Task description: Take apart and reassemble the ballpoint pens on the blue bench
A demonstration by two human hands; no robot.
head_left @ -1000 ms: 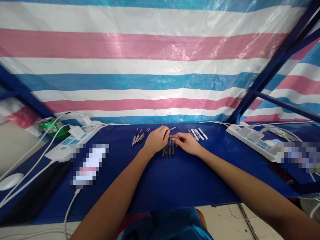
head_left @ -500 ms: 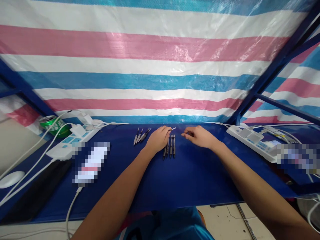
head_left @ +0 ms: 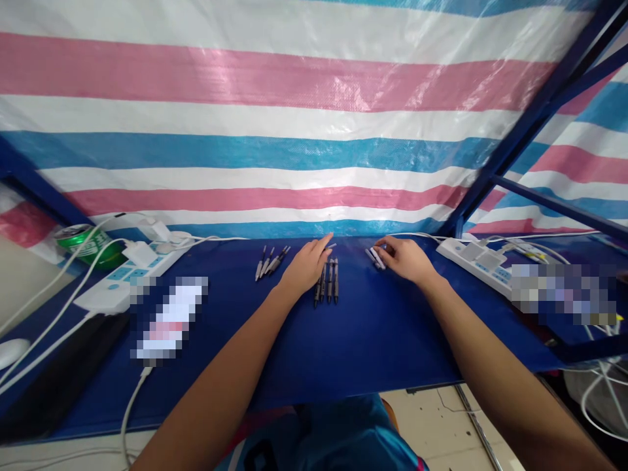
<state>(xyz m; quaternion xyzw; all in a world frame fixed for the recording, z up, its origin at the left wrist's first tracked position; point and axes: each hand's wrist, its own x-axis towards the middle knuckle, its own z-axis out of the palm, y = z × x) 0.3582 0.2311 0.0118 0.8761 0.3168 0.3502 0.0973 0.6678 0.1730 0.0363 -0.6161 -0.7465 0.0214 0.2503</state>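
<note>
Fingers (head_left: 386, 244) of the right hand (head_left: 405, 259) are half curled, tips down on or just over a small bunch of white pen barrels (head_left: 375, 258) lying aslant on the counter. Whether they have hold of the barrels cannot be determined. Fingers of the left hand (head_left: 307, 267) are extended and open, with nothing visibly held. A thin pale sliver (head_left: 332, 246) lies just beyond the left fingertips; contact cannot be confirmed.

Four dark pens (head_left: 327, 282) lie side by side between the hands, near the far edge of the blue counter (head_left: 314, 366), just right of the left hand. A fan of dark pens (head_left: 271, 261) lies left of that hand, also near the far edge.

Farther out, a white power strip (head_left: 132, 281) with plugged-in adapters sits toward the left end and a second power strip (head_left: 471, 263) toward the right end. A green drink can (head_left: 83, 245) stands at the far left corner. Two pixelated objects (head_left: 169, 320) (head_left: 564, 294) cannot be identified. A striped tarpaulin (head_left: 275, 78) hangs behind the far edge.
</note>
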